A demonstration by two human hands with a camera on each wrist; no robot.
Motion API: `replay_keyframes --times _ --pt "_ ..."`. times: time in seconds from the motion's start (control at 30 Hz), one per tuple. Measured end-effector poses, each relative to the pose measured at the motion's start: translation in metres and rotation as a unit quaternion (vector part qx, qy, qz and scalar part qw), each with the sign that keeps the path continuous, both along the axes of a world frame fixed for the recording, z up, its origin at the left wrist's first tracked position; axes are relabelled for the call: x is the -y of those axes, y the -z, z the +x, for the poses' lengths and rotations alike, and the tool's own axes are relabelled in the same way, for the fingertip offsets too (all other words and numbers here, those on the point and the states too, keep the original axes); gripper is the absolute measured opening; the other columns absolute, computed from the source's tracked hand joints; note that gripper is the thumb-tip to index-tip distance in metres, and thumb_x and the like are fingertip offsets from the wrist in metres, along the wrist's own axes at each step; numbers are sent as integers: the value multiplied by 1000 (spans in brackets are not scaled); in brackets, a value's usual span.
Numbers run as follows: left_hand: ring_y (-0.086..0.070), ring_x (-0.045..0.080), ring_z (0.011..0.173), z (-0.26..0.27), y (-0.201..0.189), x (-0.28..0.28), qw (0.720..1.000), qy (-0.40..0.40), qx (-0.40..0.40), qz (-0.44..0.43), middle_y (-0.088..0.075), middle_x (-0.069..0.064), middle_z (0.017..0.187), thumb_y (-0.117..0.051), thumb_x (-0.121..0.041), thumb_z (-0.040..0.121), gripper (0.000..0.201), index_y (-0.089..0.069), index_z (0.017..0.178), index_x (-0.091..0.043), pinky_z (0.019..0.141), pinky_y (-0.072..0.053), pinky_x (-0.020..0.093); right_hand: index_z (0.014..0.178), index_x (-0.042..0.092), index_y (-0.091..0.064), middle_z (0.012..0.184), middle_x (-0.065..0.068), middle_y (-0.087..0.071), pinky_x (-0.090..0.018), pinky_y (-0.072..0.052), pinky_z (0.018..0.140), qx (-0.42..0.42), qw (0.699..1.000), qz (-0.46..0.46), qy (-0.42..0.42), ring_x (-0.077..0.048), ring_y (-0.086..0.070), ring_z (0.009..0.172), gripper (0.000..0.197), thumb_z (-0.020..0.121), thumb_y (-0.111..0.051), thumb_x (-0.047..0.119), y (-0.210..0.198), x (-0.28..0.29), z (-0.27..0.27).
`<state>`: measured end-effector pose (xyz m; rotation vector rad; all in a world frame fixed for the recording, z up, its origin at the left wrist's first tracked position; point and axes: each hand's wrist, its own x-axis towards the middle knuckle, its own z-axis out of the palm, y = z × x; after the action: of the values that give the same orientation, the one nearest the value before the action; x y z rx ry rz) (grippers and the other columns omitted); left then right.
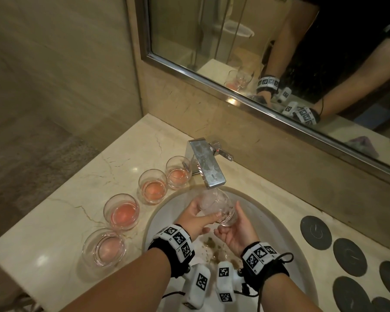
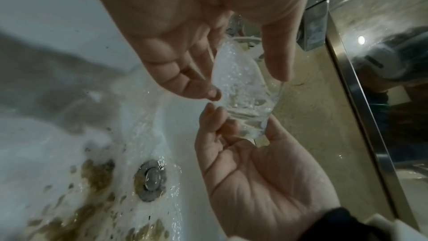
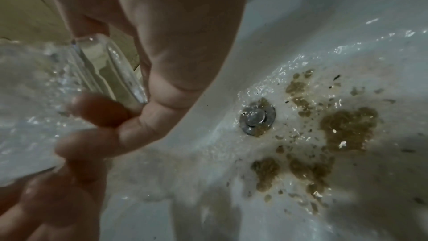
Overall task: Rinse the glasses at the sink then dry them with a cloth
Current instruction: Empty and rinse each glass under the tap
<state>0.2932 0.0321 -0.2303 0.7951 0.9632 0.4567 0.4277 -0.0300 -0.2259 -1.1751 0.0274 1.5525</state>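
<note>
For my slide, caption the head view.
Both hands hold a glass under the running tap; four pink-filled glasses wait beside the sink.
</note>
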Motion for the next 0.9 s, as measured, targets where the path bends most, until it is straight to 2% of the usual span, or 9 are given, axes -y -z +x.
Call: replay_keyframes --times 0.1,0.17,0.27,0.37,0.47,0.53,0.6,0.77,0.9 --pt "-64 20 100 3 1 -1 999 -31 -11 15 -59 -6 121 -90 -29 60 64 -54 111 -47 66 -50 28 111 2 -61 79 -14 -64 -31 -58 54 -9 1000 3 9 -20 -59 52 48 96 -45 45 -4 -3 -3" --pt "-65 20 92 4 4 -3 999 -46 -20 17 -58 0 119 -87 -25 67 65 -51 118 -39 65 -51 26 115 2 -57 80 -14 -63 -30 -57 53 -16 1000 2 18 -20 -58 52 44 90 -51 38 -4 -4 -4" --pt "-66 19 89 4 7 -5 1000 -28 -5 9 -56 2 123 -84 -20 72 74 -43 131 -34 68 -53 27 118 2 -58 76 -9 -65 -27 -54 50 -4 1000 -17 14 -13 -51 43 54 90 -51 49 3 -5 -1" --pt "-68 18 82 3 11 -5 1000 -11 4 5 -55 2 131 -82 -11 74 83 -36 139 -35 68 -53 29 108 1 -63 70 -8 -63 -25 -53 49 -2 1000 -28 -6 -11 -49 39 63 89 -47 59 6 -5 1" --pt "-69 22 78 4 13 -6 999 -32 -8 10 -56 3 127 -86 -15 68 75 -46 128 -35 68 -53 32 111 -2 -62 80 -15 -65 -29 -57 53 -2 1000 -27 -14 -18 -59 50 60 92 -46 53 3 -7 0" --pt "-68 22 76 4 13 -8 999 -45 -22 17 -60 5 117 -88 -19 65 71 -48 123 -31 66 -53 32 118 -2 -56 84 -17 -64 -30 -57 53 -3 1000 -22 -3 -22 -60 56 55 85 -54 42 1 -9 -1" --pt "-67 18 73 3 12 -10 999 -41 -28 6 -60 7 116 -86 -19 69 70 -43 125 -26 61 -52 28 119 1 -57 79 -12 -61 -28 -55 50 0 1000 -30 6 -18 -55 50 57 80 -59 43 2 -11 1" --pt "-70 20 87 1 10 -12 1000 13 -6 2 -51 -1 137 -82 -19 74 88 -30 144 -29 64 -51 27 102 1 -65 65 -7 -61 -24 -51 44 -2 998 -58 -14 -9 -44 34 65 83 -52 62 3 -10 6" --pt "-66 18 74 3 8 -12 1000 -7 -10 -1 -66 3 111 -83 -17 73 74 -44 136 -27 63 -52 27 110 -1 -62 72 -13 -64 -28 -56 52 -8 998 -63 -23 -18 -56 48 64 91 -47 58 0 -13 4"
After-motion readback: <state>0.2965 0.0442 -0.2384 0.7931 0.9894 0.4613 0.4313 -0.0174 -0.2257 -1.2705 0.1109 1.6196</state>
